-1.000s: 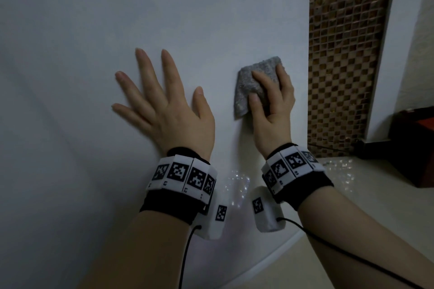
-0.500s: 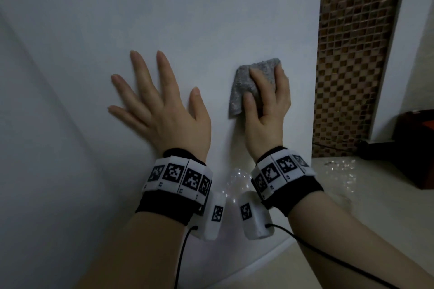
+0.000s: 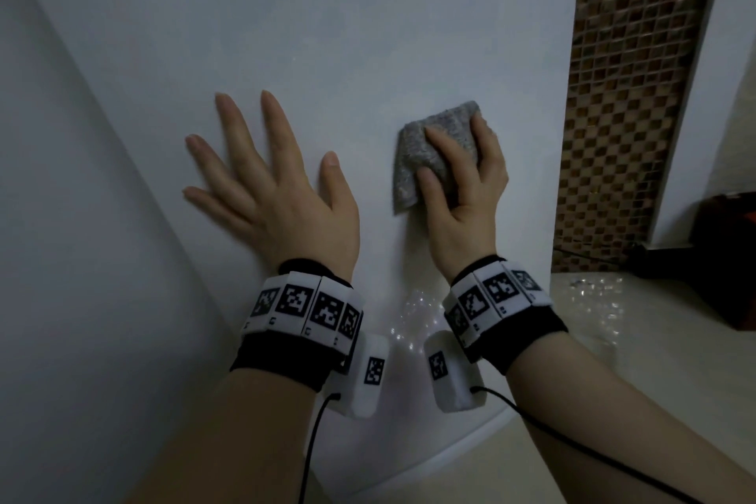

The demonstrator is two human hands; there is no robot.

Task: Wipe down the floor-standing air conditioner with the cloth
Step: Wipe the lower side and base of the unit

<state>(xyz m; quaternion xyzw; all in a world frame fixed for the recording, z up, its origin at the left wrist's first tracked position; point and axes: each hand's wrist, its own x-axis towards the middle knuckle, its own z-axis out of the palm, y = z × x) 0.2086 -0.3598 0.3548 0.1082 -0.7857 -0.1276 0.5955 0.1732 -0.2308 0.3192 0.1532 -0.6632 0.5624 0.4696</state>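
The left hand (image 3: pixel 278 192) lies flat, fingers spread, on the white unit (image 3: pixel 368 33), at 9 o'clock from the right hand (image 3: pixel 462 192), which grips the folded grey cloth (image 3: pixel 411 164) and presses it to the panel near its right edge. To wipe well, I judge the left should brace while the right drags the cloth in overlapping strokes under even pressure, out to that edge at 3 o'clock. The unit's top is cut off, dim light hides any dust or streaks, and the dark thing (image 3: pixel 728 258) beyond the tiles (image 3: pixel 626 94) is unclear.
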